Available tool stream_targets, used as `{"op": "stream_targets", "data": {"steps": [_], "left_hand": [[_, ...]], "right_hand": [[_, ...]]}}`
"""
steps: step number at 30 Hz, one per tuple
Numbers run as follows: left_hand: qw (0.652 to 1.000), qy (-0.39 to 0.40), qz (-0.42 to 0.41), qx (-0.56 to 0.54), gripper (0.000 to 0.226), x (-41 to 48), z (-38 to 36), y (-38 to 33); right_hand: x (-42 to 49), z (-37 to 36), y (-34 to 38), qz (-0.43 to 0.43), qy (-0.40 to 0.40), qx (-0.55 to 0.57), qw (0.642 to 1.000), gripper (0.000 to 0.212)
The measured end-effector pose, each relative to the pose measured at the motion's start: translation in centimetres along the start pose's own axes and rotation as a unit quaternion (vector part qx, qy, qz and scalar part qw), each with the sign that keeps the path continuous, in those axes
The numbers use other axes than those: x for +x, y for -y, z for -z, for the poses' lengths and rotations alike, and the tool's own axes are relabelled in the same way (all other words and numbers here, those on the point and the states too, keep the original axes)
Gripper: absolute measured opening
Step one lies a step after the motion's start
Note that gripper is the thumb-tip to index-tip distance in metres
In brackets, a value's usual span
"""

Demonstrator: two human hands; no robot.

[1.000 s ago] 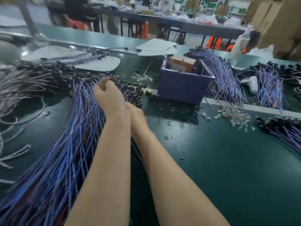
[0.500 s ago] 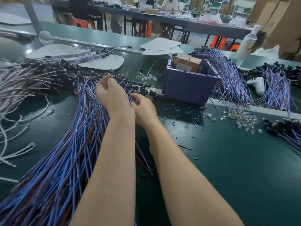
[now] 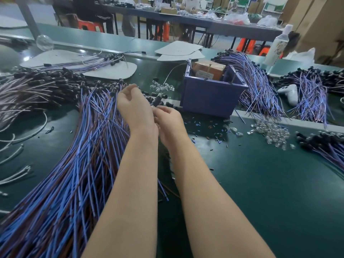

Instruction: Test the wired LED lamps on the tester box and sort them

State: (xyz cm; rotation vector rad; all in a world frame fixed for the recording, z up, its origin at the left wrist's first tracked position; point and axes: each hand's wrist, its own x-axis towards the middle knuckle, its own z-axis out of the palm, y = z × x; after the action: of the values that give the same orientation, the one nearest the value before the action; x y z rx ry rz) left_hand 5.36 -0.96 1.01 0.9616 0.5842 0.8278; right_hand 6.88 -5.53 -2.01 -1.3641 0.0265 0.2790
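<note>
Left hand [image 3: 134,108] is up over the far end of the big pile of lamps [image 3: 78,164], the one with long blue and brown wires that runs from the black lamp heads down to the near edge of the green table [image 3: 260,183]. Its fingers are curled in, but its back faces the camera, so I cannot tell if it holds anything. Right hand [image 3: 170,121] is just beside it, touching it at the thumb side, and its curled fingertips pinch one lamp [image 3: 157,100] - the black head sticks up, tilted, right between the two hands. Both arms reach out from the bottom, and the left arm lies across the wires of the pile. Purple tester box [image 3: 210,97] stands on the table to the right of the hands, near but apart from them, with a brown block inside. Behind the box and to its right lies another bunch of lamps [image 3: 260,86]. Little clear caps [image 3: 270,131] are spread on the table further right - well apart from the hands.
</note>
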Motion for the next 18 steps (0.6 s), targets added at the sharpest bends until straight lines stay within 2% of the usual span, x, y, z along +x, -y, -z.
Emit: {"op": "stream_targets", "data": {"steps": [2, 4, 7, 9, 11, 13, 16, 18], "left_hand": [[0.996, 0.065, -0.002, 0.067, 0.017, -0.3, -0.5, 0.6], [0.964, 0.17, -0.022, 0.201, 0.022, -1.0, -1.2, 1.5], [0.857, 0.355, -0.059, 0.369, 0.024, -3.2, -2.2, 2.6], [0.796, 0.441, -0.085, 0.406, 0.026, -4.8, -2.7, 3.2], [0.763, 0.495, -0.117, 0.399, 0.022, -6.4, -3.6, 3.8], [0.768, 0.512, -0.13, 0.363, 0.017, -8.1, -4.7, 4.5], [0.78, 0.499, -0.159, 0.342, 0.015, -10.5, -6.5, 5.3], [0.765, 0.495, -0.182, 0.371, 0.013, -11.4, -6.9, 6.1]], "right_hand": [[-0.2, 1.5, 1.0, 0.068, -0.016, -0.043, 0.997, 0.017], [-0.3, 3.9, 2.5, 0.125, -0.088, 0.002, 0.988, 0.015], [-1.1, 9.4, 5.3, 0.151, -0.202, 0.204, 0.946, 0.007], [-2.0, 13.5, 6.5, 0.16, -0.272, 0.299, 0.9, 0.009], [-3.1, 16.8, 6.9, 0.17, -0.314, 0.332, 0.873, 0.012], [-3.9, 18.7, 6.5, 0.168, -0.288, 0.287, 0.898, 0.012], [-4.4, 19.1, 4.4, 0.163, -0.158, 0.157, 0.961, 0.014], [-4.2, 19.2, 3.1, 0.186, -0.143, 0.118, 0.965, 0.021]]}}
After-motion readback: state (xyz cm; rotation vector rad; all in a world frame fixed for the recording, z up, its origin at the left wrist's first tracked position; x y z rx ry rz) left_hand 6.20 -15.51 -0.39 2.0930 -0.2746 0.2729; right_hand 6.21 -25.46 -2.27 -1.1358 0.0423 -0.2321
